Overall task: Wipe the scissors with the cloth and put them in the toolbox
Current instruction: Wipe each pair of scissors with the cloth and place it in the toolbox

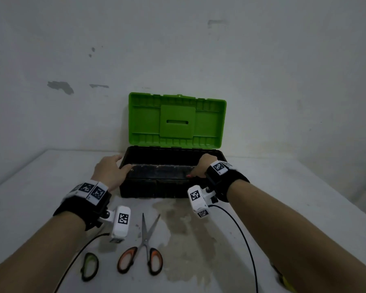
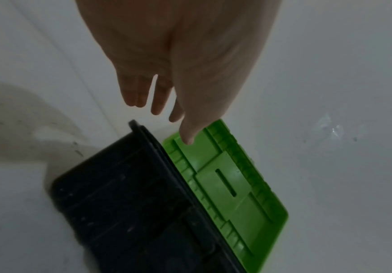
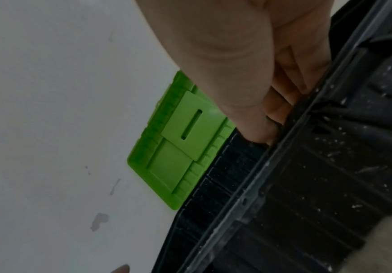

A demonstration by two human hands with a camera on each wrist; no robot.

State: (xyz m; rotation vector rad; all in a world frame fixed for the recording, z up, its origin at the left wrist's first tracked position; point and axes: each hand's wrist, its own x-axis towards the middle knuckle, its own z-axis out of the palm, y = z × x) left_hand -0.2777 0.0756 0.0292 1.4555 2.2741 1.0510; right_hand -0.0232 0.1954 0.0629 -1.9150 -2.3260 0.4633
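Bare forearms, no sleeves. Black wrist straps [image 1: 87, 208] on both wrists, banded with white tags bearing black square markers [image 1: 92, 190]. White box cameras [image 1: 121, 225] mounted below each wrist, marker-labelled, trailing black cables [image 1: 244, 240].

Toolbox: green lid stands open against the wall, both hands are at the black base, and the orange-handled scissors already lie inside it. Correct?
Not quite. The head view shows the orange-handled scissors lying on the table in front of the toolbox, not inside it. The rest stands.
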